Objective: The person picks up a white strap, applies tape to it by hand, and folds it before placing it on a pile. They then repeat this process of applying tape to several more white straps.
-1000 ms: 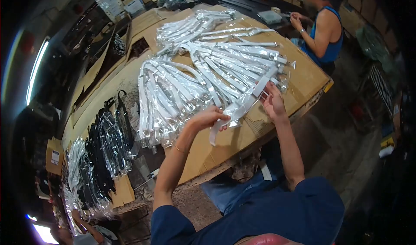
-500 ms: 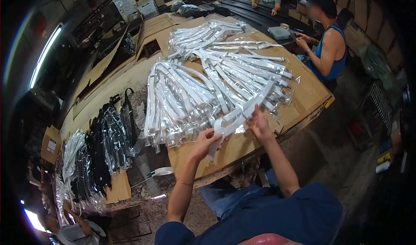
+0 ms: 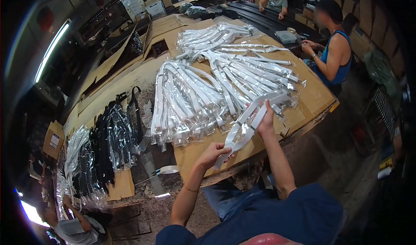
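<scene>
A pair of white suspenders stretches between my two hands above the front edge of the cardboard-covered table. My left hand pinches its lower end, where the wide straps come together. Farther up, my right hand is closed around the straps, which form a loop between the hands. The upper end reaches toward a fanned pile of white suspenders in clear plastic sleeves. Some of my right fingers are hidden behind the straps.
Black suspenders in plastic hang over the left table edge beside more white ones. A tape roll lies near the front. Co-workers sit at right, at the back and at lower left. Cardboard covers the table.
My right hand has moved up the straps, and my left hand has shifted lower and right. The suspenders now show an open loop between them. The whole view has shifted slightly.
</scene>
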`<action>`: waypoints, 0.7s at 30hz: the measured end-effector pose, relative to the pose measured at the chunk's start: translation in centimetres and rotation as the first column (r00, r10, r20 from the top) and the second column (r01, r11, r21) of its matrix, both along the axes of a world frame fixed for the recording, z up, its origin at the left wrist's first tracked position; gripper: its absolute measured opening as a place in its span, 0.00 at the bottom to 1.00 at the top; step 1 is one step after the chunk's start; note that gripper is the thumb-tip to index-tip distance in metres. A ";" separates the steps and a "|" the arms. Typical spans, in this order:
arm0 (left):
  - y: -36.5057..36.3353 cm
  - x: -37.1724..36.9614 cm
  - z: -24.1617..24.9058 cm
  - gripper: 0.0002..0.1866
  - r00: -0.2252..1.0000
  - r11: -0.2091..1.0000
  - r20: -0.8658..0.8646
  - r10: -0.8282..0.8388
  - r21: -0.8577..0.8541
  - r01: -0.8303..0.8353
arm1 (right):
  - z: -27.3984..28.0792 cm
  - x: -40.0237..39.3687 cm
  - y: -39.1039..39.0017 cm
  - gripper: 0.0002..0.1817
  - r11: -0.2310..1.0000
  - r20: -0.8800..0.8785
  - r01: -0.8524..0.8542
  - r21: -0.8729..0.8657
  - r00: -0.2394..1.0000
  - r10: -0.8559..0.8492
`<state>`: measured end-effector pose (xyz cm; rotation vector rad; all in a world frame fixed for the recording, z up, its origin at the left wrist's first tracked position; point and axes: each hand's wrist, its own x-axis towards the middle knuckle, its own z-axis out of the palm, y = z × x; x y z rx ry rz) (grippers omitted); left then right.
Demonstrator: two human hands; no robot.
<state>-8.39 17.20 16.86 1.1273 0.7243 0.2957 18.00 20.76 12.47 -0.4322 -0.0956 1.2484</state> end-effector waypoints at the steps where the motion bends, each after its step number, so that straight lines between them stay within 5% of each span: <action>1: -0.2 0.0 0.3 0.13 1.000 1.000 -0.014 0.012 0.028 -0.011 | 0.3 1.5 1.0 0.37 1.000 0.000 -0.002 -0.001 1.000 0.002; 5: -0.3 -0.1 0.6 0.13 0.998 0.992 -0.043 0.040 0.119 -0.035 | 3.6 6.2 5.7 0.36 0.996 0.061 0.079 0.049 0.995 -0.082; 9: 0.4 0.9 0.7 0.13 0.992 0.980 -0.016 0.125 0.161 -0.120 | 8.5 8.8 10.4 0.26 0.962 0.162 -0.100 0.256 0.985 0.059; 12: 1.9 2.0 -1.2 0.12 0.966 0.949 0.020 0.259 0.182 -0.258 | 9.3 9.8 13.6 0.26 0.922 0.485 -0.289 0.258 0.864 0.135; 14: 3.1 2.5 -2.5 0.11 0.950 0.920 -0.033 0.310 0.260 -0.292 | 5.0 12.7 17.4 0.44 0.894 0.586 -0.318 -0.316 0.676 0.447; 16: 3.3 3.3 -3.7 0.13 0.914 0.904 -0.015 0.405 0.155 -0.398 | 5.4 10.0 12.7 0.50 0.860 0.731 -0.004 -0.510 0.525 0.436; 17: 3.5 3.4 -4.5 0.13 0.905 0.898 -0.034 0.424 0.145 -0.415 | 3.1 9.5 11.3 0.49 0.878 0.837 0.195 -0.437 0.446 0.318; 19: 4.2 3.5 -5.1 0.14 0.898 0.893 -0.048 0.438 0.137 -0.429 | -0.2 6.6 5.6 0.41 0.921 0.921 0.270 -0.280 0.348 0.177; 20: 4.3 3.7 -5.3 0.15 0.910 0.911 -0.029 0.413 -0.002 -0.413 | -2.7 4.6 2.0 0.29 0.986 0.877 0.087 -0.140 0.474 0.082; 21: 4.4 4.0 -5.4 0.16 0.922 0.912 -0.006 0.387 -0.141 -0.384 | -0.9 1.3 -2.3 0.19 0.952 0.831 -0.001 -0.305 0.488 0.267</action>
